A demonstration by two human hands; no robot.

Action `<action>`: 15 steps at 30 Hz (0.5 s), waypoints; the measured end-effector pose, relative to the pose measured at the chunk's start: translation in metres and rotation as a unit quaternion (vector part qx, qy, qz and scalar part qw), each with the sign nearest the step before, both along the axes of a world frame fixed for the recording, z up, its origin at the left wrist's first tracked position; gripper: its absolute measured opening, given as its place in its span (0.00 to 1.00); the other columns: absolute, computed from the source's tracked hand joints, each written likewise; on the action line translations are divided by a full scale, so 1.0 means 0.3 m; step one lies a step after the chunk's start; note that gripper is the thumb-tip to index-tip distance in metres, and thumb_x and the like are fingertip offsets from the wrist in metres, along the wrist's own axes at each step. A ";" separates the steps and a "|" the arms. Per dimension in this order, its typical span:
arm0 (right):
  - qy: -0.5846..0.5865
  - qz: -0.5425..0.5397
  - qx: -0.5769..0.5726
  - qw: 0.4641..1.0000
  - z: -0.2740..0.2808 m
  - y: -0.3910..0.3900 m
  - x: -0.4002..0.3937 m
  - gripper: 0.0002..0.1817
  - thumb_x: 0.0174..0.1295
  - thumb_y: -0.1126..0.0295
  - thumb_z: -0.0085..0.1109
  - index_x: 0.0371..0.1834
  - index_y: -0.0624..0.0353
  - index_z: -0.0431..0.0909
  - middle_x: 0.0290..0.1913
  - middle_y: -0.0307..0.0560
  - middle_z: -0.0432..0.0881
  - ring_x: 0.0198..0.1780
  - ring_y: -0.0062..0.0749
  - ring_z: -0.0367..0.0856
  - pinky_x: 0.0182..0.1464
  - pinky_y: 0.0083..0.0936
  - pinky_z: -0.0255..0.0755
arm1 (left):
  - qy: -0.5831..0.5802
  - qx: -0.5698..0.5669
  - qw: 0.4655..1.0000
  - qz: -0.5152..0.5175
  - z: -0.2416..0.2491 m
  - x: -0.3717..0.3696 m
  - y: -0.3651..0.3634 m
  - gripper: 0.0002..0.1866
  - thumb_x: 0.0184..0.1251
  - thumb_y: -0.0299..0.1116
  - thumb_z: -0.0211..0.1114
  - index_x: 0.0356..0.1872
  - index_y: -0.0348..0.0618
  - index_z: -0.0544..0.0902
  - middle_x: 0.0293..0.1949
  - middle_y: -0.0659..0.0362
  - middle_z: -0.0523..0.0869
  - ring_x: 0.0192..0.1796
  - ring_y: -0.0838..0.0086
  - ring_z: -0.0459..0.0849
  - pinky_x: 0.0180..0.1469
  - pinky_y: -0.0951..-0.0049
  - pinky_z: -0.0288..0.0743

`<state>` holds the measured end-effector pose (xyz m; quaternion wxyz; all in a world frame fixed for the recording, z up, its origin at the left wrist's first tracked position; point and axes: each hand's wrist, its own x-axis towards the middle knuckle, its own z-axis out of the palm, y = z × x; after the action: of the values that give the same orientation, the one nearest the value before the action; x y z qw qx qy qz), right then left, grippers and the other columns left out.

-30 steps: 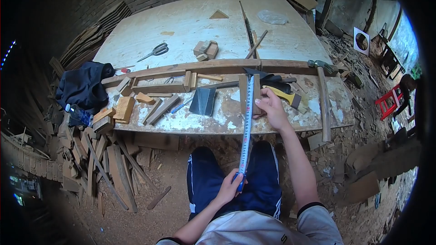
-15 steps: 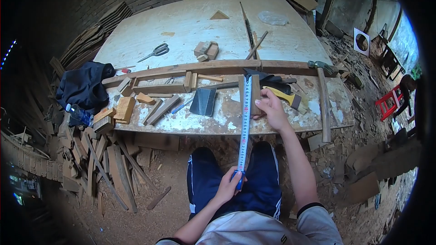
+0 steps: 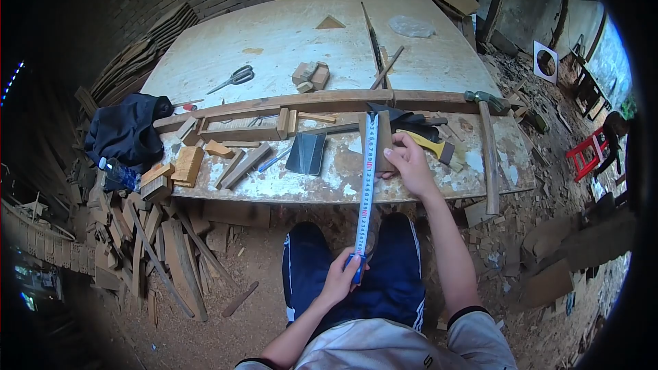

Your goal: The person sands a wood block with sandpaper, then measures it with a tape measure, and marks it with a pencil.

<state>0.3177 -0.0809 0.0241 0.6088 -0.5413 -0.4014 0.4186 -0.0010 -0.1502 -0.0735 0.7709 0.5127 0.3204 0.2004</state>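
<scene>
Low in front of my knees, my left hand (image 3: 338,279) is closed around the blue case of a tape measure (image 3: 354,267). The white blade (image 3: 368,185) stretches from the case up to the bench, lying along a brown wooden block (image 3: 384,147). My right hand (image 3: 409,164) grips that block by its right side, thumb on top and fingers partly hidden. Just right of this hand lies a yellow-handled brush (image 3: 428,145). Left of the blade rests a dark flat rectangular object (image 3: 306,154).
A hammer (image 3: 488,151) lies across the bench's right edge. Wooden offcuts (image 3: 188,166), a water bottle (image 3: 119,173) and dark cloth (image 3: 129,130) occupy the left end. Scissors (image 3: 234,79) lie farther back, behind a long wooden rail (image 3: 322,101). Scrap wood (image 3: 171,253) covers the floor at left.
The tape measure and my left hand have shifted slightly left, and the blade leans a little differently. The block has moved slightly left too. My right hand stays almost in place.
</scene>
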 end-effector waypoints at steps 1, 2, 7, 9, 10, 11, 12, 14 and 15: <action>-0.003 0.002 0.000 1.000 0.000 0.001 0.000 0.14 0.89 0.69 0.59 0.69 0.60 0.70 0.47 0.52 0.95 0.41 0.30 0.96 0.41 0.24 0.90 | 0.001 0.006 1.000 0.003 0.004 -0.005 0.008 0.21 0.97 0.49 0.58 0.69 0.42 0.82 0.42 0.59 0.92 0.28 0.84 0.80 0.26 0.79 0.71; -0.002 -0.002 -0.002 1.000 -0.001 0.002 -0.002 0.15 0.89 0.68 0.58 0.69 0.61 0.70 0.47 0.52 0.95 0.40 0.31 0.96 0.41 0.24 0.90 | 0.002 0.012 1.000 0.006 0.009 -0.009 0.013 0.21 0.97 0.49 0.59 0.69 0.42 0.82 0.42 0.59 0.92 0.28 0.84 0.80 0.26 0.79 0.71; -0.010 -0.012 -0.016 1.000 0.003 0.004 -0.005 0.15 0.90 0.68 0.58 0.69 0.62 0.69 0.47 0.55 0.94 0.40 0.34 0.98 0.40 0.23 0.91 | -0.002 0.032 0.999 0.015 0.025 -0.020 0.022 0.21 0.97 0.49 0.59 0.68 0.42 0.82 0.42 0.58 0.92 0.28 0.83 0.80 0.26 0.78 0.71; -0.001 -0.013 -0.015 1.000 0.002 0.005 -0.004 0.14 0.90 0.69 0.58 0.69 0.61 0.69 0.47 0.56 0.95 0.40 0.35 0.98 0.39 0.23 0.90 | 0.003 0.038 0.999 0.012 0.033 -0.022 0.020 0.20 0.97 0.49 0.58 0.68 0.42 0.82 0.42 0.59 0.92 0.28 0.83 0.80 0.26 0.79 0.71; 0.003 -0.014 -0.015 1.000 0.002 0.006 -0.004 0.14 0.90 0.69 0.59 0.68 0.61 0.68 0.47 0.57 0.95 0.39 0.36 0.98 0.38 0.24 0.89 | -0.001 0.027 1.000 0.012 0.031 -0.022 0.018 0.20 0.97 0.49 0.58 0.66 0.42 0.83 0.42 0.59 0.92 0.28 0.83 0.81 0.25 0.79 0.71; -0.001 -0.013 -0.015 1.000 0.003 0.006 -0.005 0.14 0.90 0.69 0.58 0.69 0.61 0.69 0.47 0.57 0.95 0.40 0.35 0.98 0.39 0.23 0.90 | -0.005 0.016 1.000 0.013 0.028 -0.023 0.014 0.20 0.97 0.49 0.58 0.65 0.42 0.83 0.41 0.59 0.92 0.28 0.83 0.81 0.25 0.79 0.71; -0.005 -0.013 -0.015 1.000 0.006 0.004 -0.006 0.15 0.90 0.68 0.58 0.69 0.62 0.69 0.47 0.57 0.95 0.40 0.35 0.98 0.39 0.23 0.90 | -0.009 0.005 1.000 0.013 0.025 -0.025 0.010 0.20 0.97 0.49 0.58 0.64 0.42 0.83 0.41 0.59 0.92 0.27 0.83 0.81 0.25 0.79 0.70; -0.010 -0.013 -0.015 1.000 0.008 0.003 -0.007 0.15 0.90 0.68 0.57 0.70 0.62 0.69 0.47 0.56 0.95 0.40 0.35 0.98 0.40 0.23 0.90 | 0.000 0.011 1.000 0.007 0.024 -0.032 -0.002 0.19 0.97 0.49 0.57 0.61 0.42 0.83 0.41 0.59 0.92 0.27 0.83 0.81 0.24 0.79 0.70; -0.010 -0.014 -0.015 1.000 0.008 0.001 -0.008 0.15 0.90 0.68 0.57 0.70 0.62 0.69 0.47 0.56 0.95 0.40 0.35 0.98 0.40 0.23 0.90 | 0.004 0.013 1.000 0.005 0.021 -0.037 -0.010 0.19 0.97 0.49 0.57 0.59 0.42 0.83 0.40 0.59 0.91 0.27 0.83 0.81 0.24 0.79 0.70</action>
<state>0.3153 -0.0805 0.0264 0.6020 -0.5602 -0.3939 0.4106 -0.0122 -0.1530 -0.0672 0.7619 0.5221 0.3231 0.2064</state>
